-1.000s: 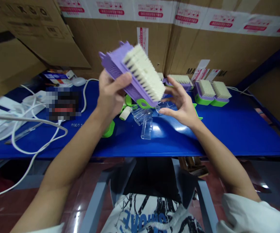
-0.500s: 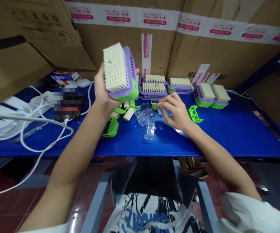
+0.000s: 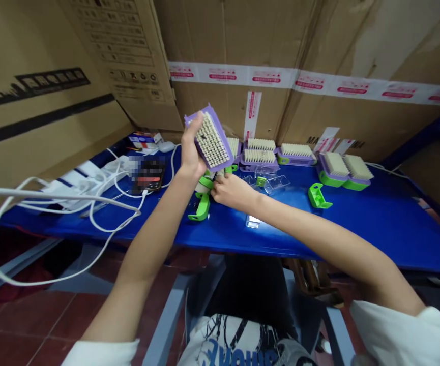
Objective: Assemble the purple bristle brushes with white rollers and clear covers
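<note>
My left hand (image 3: 193,150) grips a purple scrubbing brush (image 3: 212,141) above the table, its cream bristles turned toward me and its thumb side over the edge. Below it, my right hand (image 3: 230,190) is closed among the loose parts; whatever its fingers pinch is hidden. Green plastic parts lie around it, including a curved green piece (image 3: 200,208) on the left. Clear plastic pieces lie just right of my fingers, one of them a clear box (image 3: 276,184), with a small green clip (image 3: 261,181) beside it.
Several purple brushes, one a brush (image 3: 258,155), line the back of the blue table (image 3: 360,223). A green bracket (image 3: 319,196) sits on the right. White cables (image 3: 101,203), a power strip (image 3: 86,178) and a phone (image 3: 150,175) occupy the left. Cardboard (image 3: 220,101) walls the back.
My right hand has moved left from the clear pieces to the green parts and closed. The brush in my left hand has tilted, its bristles now facing me. The camera view has shifted.
</note>
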Demonstrator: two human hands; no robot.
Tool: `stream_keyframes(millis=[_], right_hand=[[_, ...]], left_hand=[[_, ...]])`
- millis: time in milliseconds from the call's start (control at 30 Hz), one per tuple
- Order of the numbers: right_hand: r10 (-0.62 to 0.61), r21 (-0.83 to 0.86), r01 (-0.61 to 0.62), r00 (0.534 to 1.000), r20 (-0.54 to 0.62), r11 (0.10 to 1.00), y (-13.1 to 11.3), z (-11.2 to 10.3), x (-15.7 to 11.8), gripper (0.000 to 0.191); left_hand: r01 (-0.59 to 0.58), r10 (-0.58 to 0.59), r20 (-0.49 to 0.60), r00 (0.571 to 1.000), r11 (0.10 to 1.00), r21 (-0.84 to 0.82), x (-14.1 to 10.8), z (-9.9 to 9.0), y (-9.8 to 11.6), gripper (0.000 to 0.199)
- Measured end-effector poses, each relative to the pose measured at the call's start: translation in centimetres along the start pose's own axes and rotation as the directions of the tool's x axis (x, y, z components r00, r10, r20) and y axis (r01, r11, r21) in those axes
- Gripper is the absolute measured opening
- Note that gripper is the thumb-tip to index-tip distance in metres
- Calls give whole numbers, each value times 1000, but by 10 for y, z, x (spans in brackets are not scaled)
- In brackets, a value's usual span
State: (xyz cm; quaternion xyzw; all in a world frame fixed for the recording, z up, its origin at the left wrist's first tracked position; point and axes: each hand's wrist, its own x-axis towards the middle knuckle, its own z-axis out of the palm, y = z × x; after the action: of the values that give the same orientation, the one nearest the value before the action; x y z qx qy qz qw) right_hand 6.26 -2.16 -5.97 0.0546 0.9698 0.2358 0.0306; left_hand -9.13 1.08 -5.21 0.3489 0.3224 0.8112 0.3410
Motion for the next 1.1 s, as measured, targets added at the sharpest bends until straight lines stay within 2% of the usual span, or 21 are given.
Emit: stream_keyframes(millis=[200, 267, 333, 367, 400, 433, 500, 567, 600, 633, 700, 767, 933, 1100], right_hand=[[62, 36, -60, 996, -65, 998, 6, 6, -11, 43], [112, 154, -90, 984, -136, 984, 10, 12, -23, 34], [214, 388, -91, 934, -286, 917, 16, 19, -39, 20], [296, 525, -59, 876, -380, 849, 20, 22, -48, 15], [401, 650, -5, 791, -463, 760, 25, 24, -59, 17], [518, 744, 64, 679, -521, 665, 32, 25, -69, 21], [712, 832, 166, 446, -543, 530, 50, 22, -92, 33], [811, 851, 175, 259, -524, 494, 69, 15, -114, 42], [829, 855, 159, 210, -518, 493, 76, 12, -124, 44], [835, 855, 139, 185, -518, 499, 82, 9, -132, 44], [826, 850, 112, 199, -527, 515, 85, 7, -143, 45], [810, 845, 111, 246, -533, 522, 79, 9, -144, 48], [782, 880, 125, 414, -466, 458, 57, 14, -133, 52], [736, 891, 101, 527, -425, 442, 54, 20, -133, 43]], left_hand=[[-32, 29, -34, 999, 997, -69, -1, 2, -8, 60], [-47, 44, -52, 998, 997, -60, 0, 2, -9, 56], [-66, 64, -57, 996, 997, -33, -2, 3, -10, 51], [-77, 76, -53, 996, 997, -17, -4, 3, -11, 50], [-90, 90, -45, 995, 996, 0, -7, 4, -12, 53], [-101, 102, -35, 994, 995, 12, -10, 5, -13, 60], [-103, 102, 33, 994, 994, 42, -19, 6, -16, 79], [-80, 57, 195, 979, 991, 108, -28, 7, -19, 89], [-64, 13, 303, 953, 986, 157, -33, 7, -19, 89], [-58, -32, 410, 912, 977, 206, -38, 8, -19, 87], [-70, -108, 574, 812, 958, 279, -46, 10, -15, 81], [-93, -136, 653, 745, 948, 304, -51, 12, -10, 78], [-148, -179, 698, 693, 913, 381, -52, 11, 3, 81], [-210, -250, 725, 642, 852, 480, -43, 4, 9, 81]])
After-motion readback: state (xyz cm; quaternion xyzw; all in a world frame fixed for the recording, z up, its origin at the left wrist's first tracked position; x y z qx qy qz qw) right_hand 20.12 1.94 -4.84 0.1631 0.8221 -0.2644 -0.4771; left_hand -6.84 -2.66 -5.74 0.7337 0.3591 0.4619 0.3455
